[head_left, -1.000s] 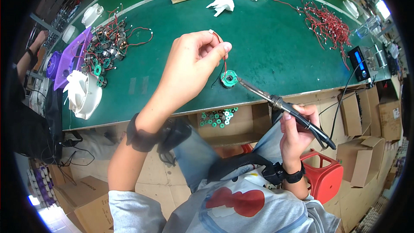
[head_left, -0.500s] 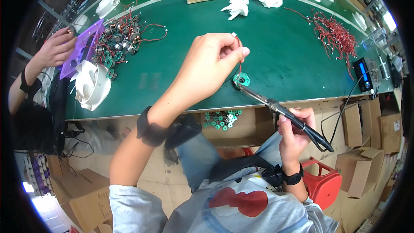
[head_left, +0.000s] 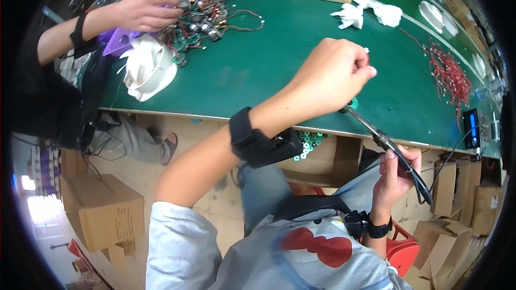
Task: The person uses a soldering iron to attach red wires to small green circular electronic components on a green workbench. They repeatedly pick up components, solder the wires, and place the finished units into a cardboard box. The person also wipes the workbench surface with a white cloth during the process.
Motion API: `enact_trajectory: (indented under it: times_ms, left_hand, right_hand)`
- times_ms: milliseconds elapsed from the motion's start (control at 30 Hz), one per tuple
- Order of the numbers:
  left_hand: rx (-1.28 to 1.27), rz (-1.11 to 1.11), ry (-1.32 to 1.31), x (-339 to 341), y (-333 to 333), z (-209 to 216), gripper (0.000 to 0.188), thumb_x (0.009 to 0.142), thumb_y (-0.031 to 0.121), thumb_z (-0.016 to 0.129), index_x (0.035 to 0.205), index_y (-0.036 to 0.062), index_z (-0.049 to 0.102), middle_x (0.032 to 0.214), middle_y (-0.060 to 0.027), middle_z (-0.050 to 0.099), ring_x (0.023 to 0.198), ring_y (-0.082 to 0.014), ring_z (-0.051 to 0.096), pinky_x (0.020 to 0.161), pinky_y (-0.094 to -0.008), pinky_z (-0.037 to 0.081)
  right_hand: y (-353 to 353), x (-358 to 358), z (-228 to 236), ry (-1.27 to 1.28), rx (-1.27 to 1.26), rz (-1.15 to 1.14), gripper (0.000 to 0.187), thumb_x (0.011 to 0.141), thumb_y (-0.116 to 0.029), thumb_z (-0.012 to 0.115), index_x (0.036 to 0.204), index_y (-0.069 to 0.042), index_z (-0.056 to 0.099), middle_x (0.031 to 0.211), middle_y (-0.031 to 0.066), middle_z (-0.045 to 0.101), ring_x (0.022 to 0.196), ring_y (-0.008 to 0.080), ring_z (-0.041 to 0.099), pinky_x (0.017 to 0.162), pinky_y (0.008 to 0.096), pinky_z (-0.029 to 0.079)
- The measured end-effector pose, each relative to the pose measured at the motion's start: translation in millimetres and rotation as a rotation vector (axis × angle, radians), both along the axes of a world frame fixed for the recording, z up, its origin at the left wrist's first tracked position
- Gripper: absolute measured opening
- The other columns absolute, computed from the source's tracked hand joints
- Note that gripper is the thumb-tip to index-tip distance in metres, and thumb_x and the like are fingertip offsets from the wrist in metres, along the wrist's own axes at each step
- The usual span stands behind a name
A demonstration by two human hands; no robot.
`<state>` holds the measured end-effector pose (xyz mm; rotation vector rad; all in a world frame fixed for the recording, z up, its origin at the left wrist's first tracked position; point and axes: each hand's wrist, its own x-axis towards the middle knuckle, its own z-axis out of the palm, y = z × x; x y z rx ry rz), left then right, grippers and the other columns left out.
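My left hand (head_left: 336, 72) is closed in a pinch over the green bench, on a red wire whose white plug (head_left: 366, 50) peeks out above the fingers. Most of that wire is hidden by the hand. Below the wrist lies a small round green circuit board (head_left: 353, 103), partly covered by my hand. My right hand (head_left: 396, 177) grips the black handle of a soldering iron (head_left: 385, 140). Its metal tip reaches up to the board's near edge; whether it touches cannot be made out.
A co-worker's hand (head_left: 148, 13) reaches over a pile of small motors with wires (head_left: 201, 19) beside a purple tray (head_left: 119, 42) and a white fan part (head_left: 148, 70). Red wires (head_left: 449, 78) lie right, near a black display unit (head_left: 471, 129). Below the bench edge stands a cardboard box (head_left: 346, 158) holding boards.
The view has shifted, so bench things appear farther right. The co-worker's hand has moved from the purple tray's edge to the motor pile. My hands keep hold of the wire and soldering iron.
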<state>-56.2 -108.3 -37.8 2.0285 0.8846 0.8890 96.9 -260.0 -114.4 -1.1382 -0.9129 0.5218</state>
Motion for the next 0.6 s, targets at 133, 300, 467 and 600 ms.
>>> enact_trajectory:
  times_ms: [133,300,467,600]
  left_hand:
    - [0.024,0.02,0.001,0.4,-1.0,-0.4,0.024,0.08,0.015,0.061,0.066,-0.0038,0.058,0.052,-0.0074,0.053,0.046,-0.0126,0.046,0.047,-0.0278,0.038]
    - [0.022,0.029,-0.042,2.3,-1.0,-1.6,0.023,0.08,0.013,0.062,0.065,-0.004,0.058,0.052,-0.0091,0.054,0.046,-0.0134,0.048,0.046,-0.0292,0.039]
    - [0.031,0.037,-0.039,3.0,-0.6,-2.9,0.023,0.08,0.013,0.063,0.065,-0.0043,0.058,0.052,-0.01,0.054,0.046,-0.0145,0.049,0.047,-0.0299,0.039]
    - [0.051,0.039,-0.05,3.2,0.1,-3.6,0.023,0.08,0.013,0.062,0.065,-0.0043,0.058,0.053,-0.0106,0.055,0.046,-0.0158,0.05,0.047,-0.0306,0.04]
  right_hand:
    - [0.5,-0.9,-1.3,0.001,-0.028,-0.048,0.02,0.079,0.0,0.062,0.086,-0.006,0.044,0.07,0.0034,0.054,0.055,0.0057,0.049,0.047,0.0162,0.037]
    - [2.0,0.3,-2.5,-0.033,-0.025,-0.067,0.02,0.079,-0.002,0.062,0.085,-0.006,0.043,0.07,0.0036,0.054,0.055,0.0051,0.048,0.046,0.0157,0.036]
    - [2.4,0.4,-2.4,-0.037,-0.039,-0.068,0.021,0.079,-0.002,0.062,0.085,-0.006,0.043,0.07,0.0037,0.054,0.055,0.0053,0.048,0.046,0.0156,0.036]
    - [3.3,0.1,-2.2,-0.027,-0.028,-0.044,0.021,0.079,-0.002,0.062,0.084,-0.006,0.043,0.07,0.0035,0.054,0.055,0.0054,0.048,0.046,0.0156,0.036]
